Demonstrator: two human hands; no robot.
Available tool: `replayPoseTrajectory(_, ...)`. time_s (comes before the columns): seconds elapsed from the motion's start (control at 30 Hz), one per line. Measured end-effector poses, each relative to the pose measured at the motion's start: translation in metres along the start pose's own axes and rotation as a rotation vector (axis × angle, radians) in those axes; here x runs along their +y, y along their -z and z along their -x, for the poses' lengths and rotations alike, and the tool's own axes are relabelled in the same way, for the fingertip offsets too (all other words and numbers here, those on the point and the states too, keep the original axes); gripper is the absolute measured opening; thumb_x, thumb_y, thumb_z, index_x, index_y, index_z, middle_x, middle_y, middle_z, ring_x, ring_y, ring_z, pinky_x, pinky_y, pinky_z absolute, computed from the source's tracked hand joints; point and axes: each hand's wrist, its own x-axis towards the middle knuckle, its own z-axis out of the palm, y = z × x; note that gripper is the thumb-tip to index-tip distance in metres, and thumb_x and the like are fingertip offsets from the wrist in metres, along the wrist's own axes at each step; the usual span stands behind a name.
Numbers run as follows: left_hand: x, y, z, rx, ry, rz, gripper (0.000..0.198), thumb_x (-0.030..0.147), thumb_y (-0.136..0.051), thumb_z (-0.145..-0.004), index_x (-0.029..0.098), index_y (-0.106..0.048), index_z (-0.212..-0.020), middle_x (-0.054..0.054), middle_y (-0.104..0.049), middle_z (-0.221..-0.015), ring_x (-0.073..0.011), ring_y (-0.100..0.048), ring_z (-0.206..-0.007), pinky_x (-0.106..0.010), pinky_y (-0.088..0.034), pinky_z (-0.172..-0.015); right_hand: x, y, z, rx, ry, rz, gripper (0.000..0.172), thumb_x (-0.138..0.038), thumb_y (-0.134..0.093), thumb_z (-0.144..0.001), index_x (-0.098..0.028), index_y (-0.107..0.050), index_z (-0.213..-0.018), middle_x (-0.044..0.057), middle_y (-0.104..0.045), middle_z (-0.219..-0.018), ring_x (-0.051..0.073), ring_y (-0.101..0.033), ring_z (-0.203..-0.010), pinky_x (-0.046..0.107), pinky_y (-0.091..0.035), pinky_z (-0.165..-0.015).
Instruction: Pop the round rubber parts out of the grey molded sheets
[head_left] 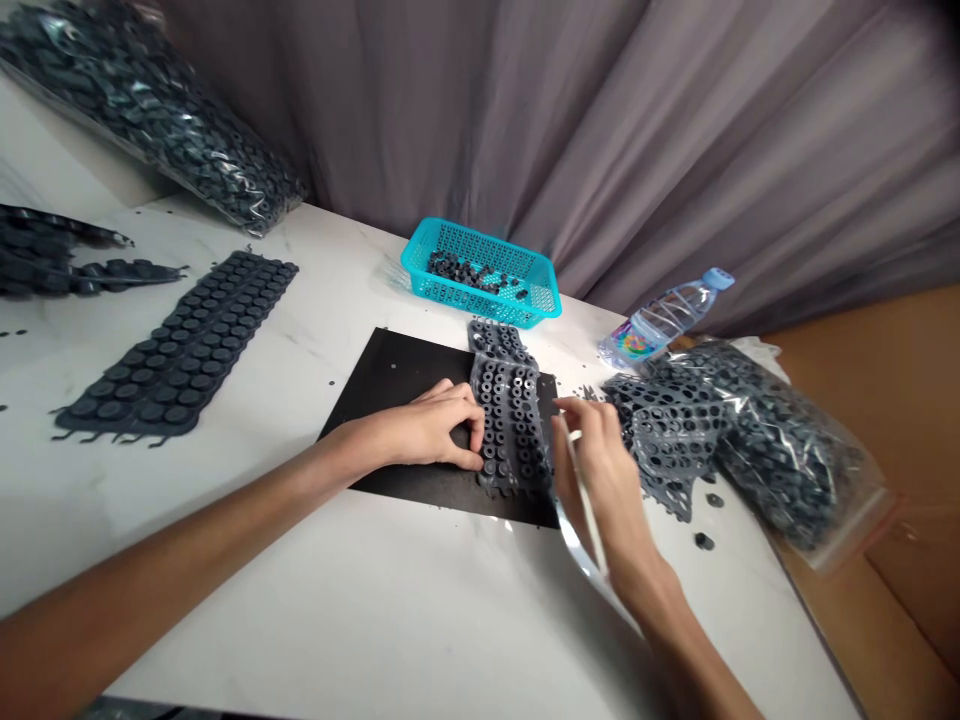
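A dark grey rubber sheet (510,420) with rows of round, ring-topped studs lies on a black mat (405,385). My left hand (442,425) rests on the mat with its fingers curled, thumb and forefinger closed on the sheet's left edge. Close to the sheet's right edge, my right hand (600,470) is closed around a slim white stick-like tool (592,515), whose exact kind I cannot make out. A shiny pale strip (581,555) curves beneath this hand and along the sheet's right side; whether the hand grips it too is unclear.
Behind the mat stands a turquoise basket (484,310) holding small dark pieces. A water bottle (664,320) leans at the right, near perforated sheets (675,430) and a bag of dark parts (795,460). Another studded sheet (180,345) and a full bag (150,110) lie left.
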Motion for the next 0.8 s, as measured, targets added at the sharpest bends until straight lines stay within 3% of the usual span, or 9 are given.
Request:
replayPoseTrajectory(0.07, -0.002, -0.001, 0.001, 0.008, -0.012, 0.008, 0.021, 0.039, -0.079, -0.081, 0.023, -0.067, -0.084, -0.002, -0.055, -0.109, -0.0245, -0.045, -0.114, -0.035, -0.035, -0.101, 0.026, 0.006, -0.003, 0.03, -0.066, -0.026, 0.027, -0.037, -0.041, -0.106, -0.019, -0.057, -0.12, 0.013, -0.06, -0.113, 0.024, -0.066, -0.086, 0.037, -0.051, -0.077)
replayPoseTrajectory(0.17, -0.003, -0.001, 0.001, 0.007, -0.029, 0.02, 0.021, 0.041, -0.079, -0.081, 0.023, -0.068, -0.085, -0.002, -0.056, -0.109, -0.0246, -0.045, -0.114, -0.035, -0.036, -0.101, 0.065, 0.011, -0.004, -0.087, -0.078, 0.035, 0.029, -0.039, -0.042, -0.106, -0.019, -0.062, -0.113, 0.01, -0.061, -0.1, 0.025, -0.064, -0.083, 0.038, -0.048, -0.074)
replayPoseTrajectory(0.27, -0.003, 0.003, 0.002, 0.004, -0.034, 0.035, 0.022, 0.041, -0.079, -0.08, 0.023, -0.069, -0.084, -0.003, -0.057, -0.109, -0.0247, -0.046, -0.114, -0.035, -0.036, -0.101, 0.078, 0.014, -0.007, -0.163, -0.079, -0.002, 0.031, -0.038, -0.047, -0.104, -0.018, -0.058, -0.125, 0.01, -0.063, -0.101, 0.025, -0.063, -0.086, 0.038, -0.047, -0.076)
replayPoseTrajectory(0.37, -0.003, 0.008, 0.003, 0.003, -0.078, 0.09, 0.022, 0.04, -0.078, -0.081, 0.022, -0.067, -0.083, -0.002, -0.061, -0.103, -0.0231, -0.049, -0.11, -0.034, -0.038, -0.097, 0.061, 0.018, -0.009, -0.222, -0.095, -0.182, 0.036, -0.04, -0.055, -0.102, -0.022, -0.055, -0.132, 0.006, -0.066, -0.1, 0.021, -0.063, -0.081, 0.034, -0.048, -0.073)
replayPoseTrajectory(0.53, 0.001, 0.004, 0.004, 0.068, -0.133, 0.266, 0.018, 0.035, -0.07, -0.086, 0.02, -0.06, -0.087, 0.001, -0.057, -0.085, -0.0144, -0.051, -0.079, -0.027, -0.042, -0.074, 0.022, 0.024, 0.004, -0.328, -0.012, -0.495, 0.017, -0.039, -0.061, -0.1, -0.024, -0.065, -0.106, 0.003, -0.068, -0.099, 0.018, -0.064, -0.088, 0.03, -0.05, -0.079)
replayPoseTrajectory(0.8, 0.011, -0.016, 0.005, 0.25, -0.202, -0.087, 0.007, 0.029, -0.065, -0.088, 0.023, -0.063, -0.091, 0.004, -0.062, -0.087, -0.0131, -0.057, -0.077, -0.029, -0.042, -0.075, 0.012, 0.014, 0.009, -0.314, 0.223, -0.535, 0.008, -0.026, -0.061, -0.101, -0.023, -0.067, -0.105, 0.006, -0.069, -0.103, 0.021, -0.063, -0.094, 0.034, -0.05, -0.087)
